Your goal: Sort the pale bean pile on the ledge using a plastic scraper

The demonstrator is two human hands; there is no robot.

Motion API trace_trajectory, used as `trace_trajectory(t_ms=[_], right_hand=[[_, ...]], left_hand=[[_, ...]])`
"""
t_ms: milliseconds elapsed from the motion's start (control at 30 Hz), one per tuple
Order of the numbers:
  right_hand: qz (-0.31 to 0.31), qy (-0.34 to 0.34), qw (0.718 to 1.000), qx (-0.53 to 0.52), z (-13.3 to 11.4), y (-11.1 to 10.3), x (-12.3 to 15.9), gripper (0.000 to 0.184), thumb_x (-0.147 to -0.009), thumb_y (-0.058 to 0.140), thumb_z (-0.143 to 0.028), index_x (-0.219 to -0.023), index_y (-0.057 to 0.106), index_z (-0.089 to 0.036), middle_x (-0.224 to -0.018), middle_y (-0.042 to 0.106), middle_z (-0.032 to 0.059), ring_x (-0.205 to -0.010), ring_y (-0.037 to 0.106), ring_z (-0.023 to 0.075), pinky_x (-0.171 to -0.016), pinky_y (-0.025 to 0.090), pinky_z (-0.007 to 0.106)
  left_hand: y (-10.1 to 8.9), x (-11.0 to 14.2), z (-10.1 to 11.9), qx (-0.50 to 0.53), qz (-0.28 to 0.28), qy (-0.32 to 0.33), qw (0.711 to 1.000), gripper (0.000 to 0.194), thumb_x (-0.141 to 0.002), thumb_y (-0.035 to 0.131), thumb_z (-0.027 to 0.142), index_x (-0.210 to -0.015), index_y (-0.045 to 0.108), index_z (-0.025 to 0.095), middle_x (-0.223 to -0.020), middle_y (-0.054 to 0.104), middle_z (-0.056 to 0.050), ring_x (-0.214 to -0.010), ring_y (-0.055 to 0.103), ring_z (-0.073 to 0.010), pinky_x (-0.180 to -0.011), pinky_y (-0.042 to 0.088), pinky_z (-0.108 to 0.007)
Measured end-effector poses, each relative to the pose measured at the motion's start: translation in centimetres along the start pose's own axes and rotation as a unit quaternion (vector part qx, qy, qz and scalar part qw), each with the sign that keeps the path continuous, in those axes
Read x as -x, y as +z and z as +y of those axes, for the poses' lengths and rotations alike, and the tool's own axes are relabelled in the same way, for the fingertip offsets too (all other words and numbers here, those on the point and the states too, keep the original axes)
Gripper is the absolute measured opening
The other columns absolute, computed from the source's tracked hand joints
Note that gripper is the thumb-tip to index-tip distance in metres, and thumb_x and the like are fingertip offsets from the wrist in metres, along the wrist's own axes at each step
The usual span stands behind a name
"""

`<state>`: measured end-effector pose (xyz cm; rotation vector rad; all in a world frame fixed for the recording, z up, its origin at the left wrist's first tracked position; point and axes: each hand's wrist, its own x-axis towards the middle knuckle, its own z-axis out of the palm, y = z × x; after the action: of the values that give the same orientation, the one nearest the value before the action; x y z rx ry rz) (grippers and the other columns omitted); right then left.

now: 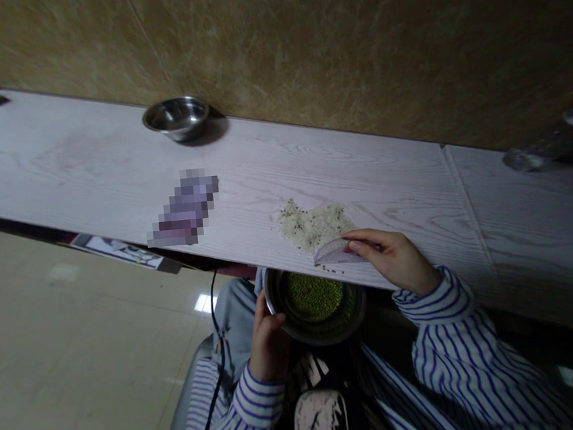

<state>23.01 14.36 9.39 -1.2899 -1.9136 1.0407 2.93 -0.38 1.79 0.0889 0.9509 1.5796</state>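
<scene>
My right hand [393, 259] pinches a thin, translucent, purplish half-round piece [337, 252], possibly plastic, against the white wood-grain tabletop [395, 192]. Its edge touches a pile of white rice [312, 225] flecked with dark specks. A few dark grains [330, 270] lie near the table's front edge. Below that edge, my left hand [268, 337] grips the rim of a steel bowl [322, 336] held at my lap. The bowl holds green mung beans [316, 296].
A small steel bowl [176, 117] stands against the mottled brown wall [351, 42]. A pixelated, blurred object [184, 210] lies on the tabletop. A black cable [218, 341] hangs near my left arm. A glass [525, 159] sits at the far right. Tiled floor [77, 340] lies below.
</scene>
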Motion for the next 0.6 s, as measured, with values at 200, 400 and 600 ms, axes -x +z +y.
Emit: trace_trajectory(t_ms=[200, 400, 600], right_hand=[[-0.01, -0.003, 1.0, -0.004, -0.5, 0.0, 0.4, 0.025, -0.089, 0.066, -0.036, -0.102, 0.082, -0.022, -0.097, 0.083, 0.0069, -0.088, 0.079, 0.0233, -0.086, 0.064, 0.037], [0.076, 0.022, 0.997, -0.003, 0.3, -0.7, 2.0, 0.031, -0.089, 0.068, -0.045, -0.103, 0.081, -0.021, -0.092, 0.083, 0.0089, -0.084, 0.079, 0.025, -0.08, 0.065, 0.037], [0.116, 0.049, 0.992, -0.014, 0.2, 1.5, 4.3, 0.035, -0.091, 0.066, -0.044, -0.108, 0.08, -0.018, -0.09, 0.083, 0.0115, -0.083, 0.08, 0.0252, -0.077, 0.066, 0.038]], left_hand=[[-0.1, 0.1, -0.1, 0.004, -0.008, -0.013, 1.0, 0.052, -0.071, 0.068, 0.018, -0.122, 0.074, 0.031, -0.127, 0.073, -0.004, -0.122, 0.062, -0.0294, -0.106, 0.046, -0.042], [-0.1, 0.3, -0.2, -0.008, -0.015, -0.018, 1.0, 0.053, -0.072, 0.067, 0.02, -0.123, 0.072, 0.031, -0.124, 0.074, -0.005, -0.125, 0.061, -0.0315, -0.107, 0.045, -0.044], [0.1, 0.6, -0.3, -0.006, -0.013, -0.022, 1.0, 0.049, -0.072, 0.068, 0.018, -0.118, 0.075, 0.032, -0.119, 0.075, -0.002, -0.122, 0.062, -0.0269, -0.105, 0.046, -0.039]])
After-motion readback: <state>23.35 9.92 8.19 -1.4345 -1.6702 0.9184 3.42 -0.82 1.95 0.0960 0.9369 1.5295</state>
